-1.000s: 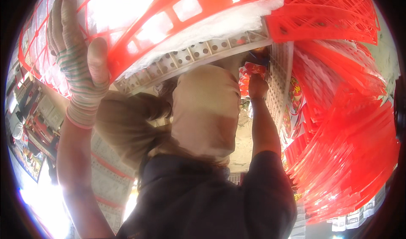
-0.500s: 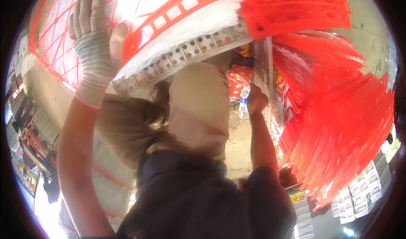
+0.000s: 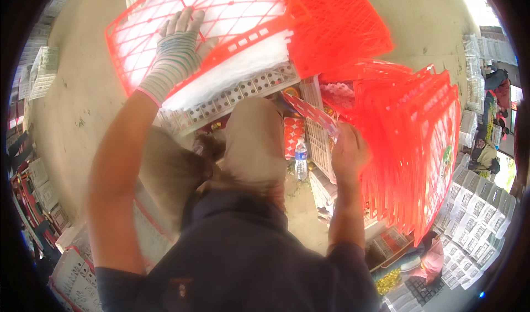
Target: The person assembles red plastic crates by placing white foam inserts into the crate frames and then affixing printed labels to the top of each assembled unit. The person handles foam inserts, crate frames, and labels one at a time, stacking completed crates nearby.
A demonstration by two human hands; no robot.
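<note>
Flat on a red lattice lid (image 3: 251,8) rests my left hand (image 3: 179,44), in a striped glove with its fingers stretched out. Under the lid is a white padded lining (image 3: 237,64), and below that the pale, holed side of a crate (image 3: 243,94). My right hand (image 3: 349,152), bare and slightly blurred, is closed on one end of a red and white printed sheet (image 3: 312,113). Below the sheet stand a clear water bottle (image 3: 301,160) and a stack of red printed sheets with round shapes (image 3: 293,138).
Many red lattice lids (image 3: 408,146) stand stacked on edge at my right, and others (image 3: 339,30) lie beyond the crate. White crates (image 3: 475,207) are piled at the far right, where people also appear. More crates (image 3: 72,273) stand at the lower left.
My right hand has come up from beside the bottle, now with the printed sheet in it. My left hand stays on the lid. The whole view has shifted.
</note>
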